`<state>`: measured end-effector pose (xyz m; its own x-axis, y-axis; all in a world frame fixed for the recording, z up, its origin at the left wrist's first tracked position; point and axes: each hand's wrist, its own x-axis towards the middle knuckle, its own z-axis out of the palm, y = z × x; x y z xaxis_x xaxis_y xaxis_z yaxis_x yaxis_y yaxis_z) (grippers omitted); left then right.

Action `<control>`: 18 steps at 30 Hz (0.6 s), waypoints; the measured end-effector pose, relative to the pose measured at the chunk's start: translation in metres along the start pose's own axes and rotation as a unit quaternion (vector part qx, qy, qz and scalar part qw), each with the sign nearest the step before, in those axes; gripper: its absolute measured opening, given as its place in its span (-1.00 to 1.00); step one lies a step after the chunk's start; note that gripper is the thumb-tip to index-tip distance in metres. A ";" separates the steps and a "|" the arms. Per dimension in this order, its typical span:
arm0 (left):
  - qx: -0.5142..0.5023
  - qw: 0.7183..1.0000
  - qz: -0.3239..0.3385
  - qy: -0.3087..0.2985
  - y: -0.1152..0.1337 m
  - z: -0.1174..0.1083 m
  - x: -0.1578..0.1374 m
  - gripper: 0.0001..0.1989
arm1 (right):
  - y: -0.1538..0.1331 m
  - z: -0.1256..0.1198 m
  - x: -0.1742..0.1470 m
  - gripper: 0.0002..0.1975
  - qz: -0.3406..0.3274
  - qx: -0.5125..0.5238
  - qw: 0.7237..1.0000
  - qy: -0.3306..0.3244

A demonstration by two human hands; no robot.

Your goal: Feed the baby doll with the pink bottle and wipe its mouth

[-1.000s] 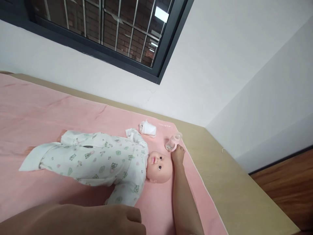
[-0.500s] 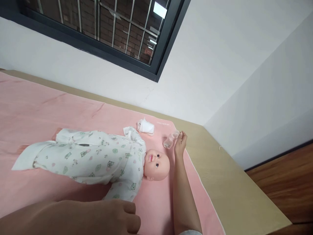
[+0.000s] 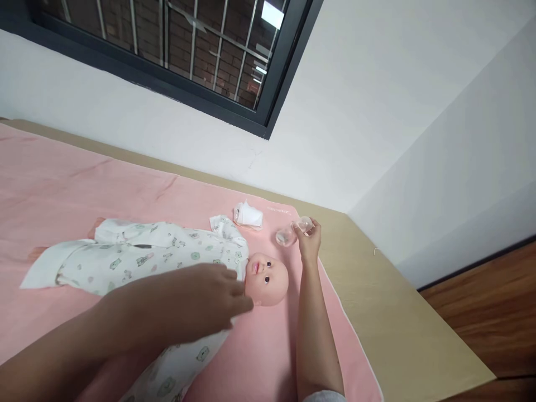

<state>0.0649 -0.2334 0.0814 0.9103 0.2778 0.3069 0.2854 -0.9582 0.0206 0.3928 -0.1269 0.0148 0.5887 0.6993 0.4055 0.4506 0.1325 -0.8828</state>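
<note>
R hand has fingers curled round the domed top end of a clear baby bottle, far right on the pink mat, just past the doll's head; can't tell if the bottle's base touches the mat. L hand is over the doll's near shoulder, back up, palm hidden, so can't tell if open or closed. Bottle looks light, prob. stiff plastic, smooth & a bit slippery; best hold prob. round the body w/ thumb opp. fingers, as the top may come loose.
</note>
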 end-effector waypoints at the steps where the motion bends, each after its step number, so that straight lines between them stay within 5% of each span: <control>1: 0.005 1.000 -0.003 -0.009 -0.006 -0.003 0.005 -0.93 | -0.007 0.000 -0.001 -0.29 -0.002 0.029 1.000 -0.001; 5: 0.015 0.997 -0.071 0.006 -0.024 -0.008 0.018 -0.82 | -0.043 0.003 -0.014 -0.26 -0.017 0.160 0.986 -0.037; 13: -0.015 0.959 -0.224 0.171 -0.036 -0.006 0.031 -0.57 | -0.114 0.011 -0.074 -0.32 -0.047 0.244 0.951 -0.183; 18: -0.061 0.949 -0.261 0.167 -0.038 -0.001 0.031 -0.35 | -0.140 0.017 -0.113 -0.37 -0.049 0.262 0.939 -0.218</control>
<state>0.0817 -0.1881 0.0915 0.5028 0.6991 0.5084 0.6157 -0.7025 0.3569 0.2517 -0.2129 0.0884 0.1786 0.8718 0.4561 0.0300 0.4586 -0.8882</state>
